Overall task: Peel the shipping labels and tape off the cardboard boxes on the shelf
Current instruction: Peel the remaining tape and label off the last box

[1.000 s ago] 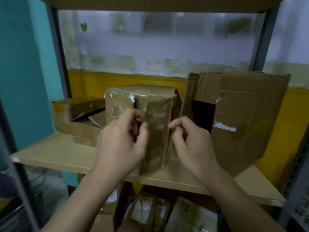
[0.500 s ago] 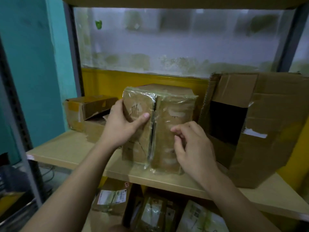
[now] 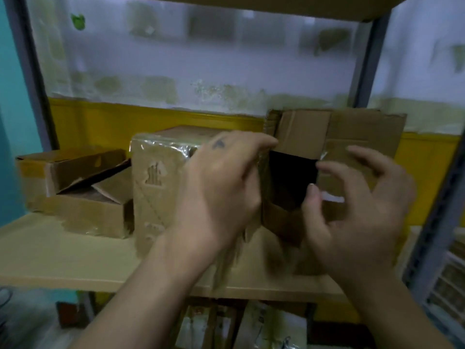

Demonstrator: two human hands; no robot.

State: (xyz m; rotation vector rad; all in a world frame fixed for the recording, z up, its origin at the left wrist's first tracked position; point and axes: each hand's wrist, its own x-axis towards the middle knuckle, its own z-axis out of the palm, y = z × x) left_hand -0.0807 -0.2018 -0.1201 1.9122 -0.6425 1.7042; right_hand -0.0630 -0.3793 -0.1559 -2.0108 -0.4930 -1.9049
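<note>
A small cardboard box wrapped in shiny clear tape (image 3: 156, 187) stands upright in the middle of the shelf board (image 3: 63, 253). My left hand (image 3: 219, 187) lies over its upper right part, with the fingers curled round its right edge. To the right stands a large brown box (image 3: 364, 132) with a dark opening and a white label scrap (image 3: 332, 197) on its front. My right hand (image 3: 357, 217) hovers in front of that box, fingers spread and loosely bent, holding nothing. The picture is blurred by motion.
Two low open boxes (image 3: 75, 210) are stacked at the left of the shelf. Grey metal posts (image 3: 437, 222) frame the shelf on both sides. Labelled parcels (image 3: 264, 328) lie on the level below. A yellow and white wall is behind.
My left hand slid from the taped box's left face across to its right edge. My right hand left the taped box and moved right, in front of the large box.
</note>
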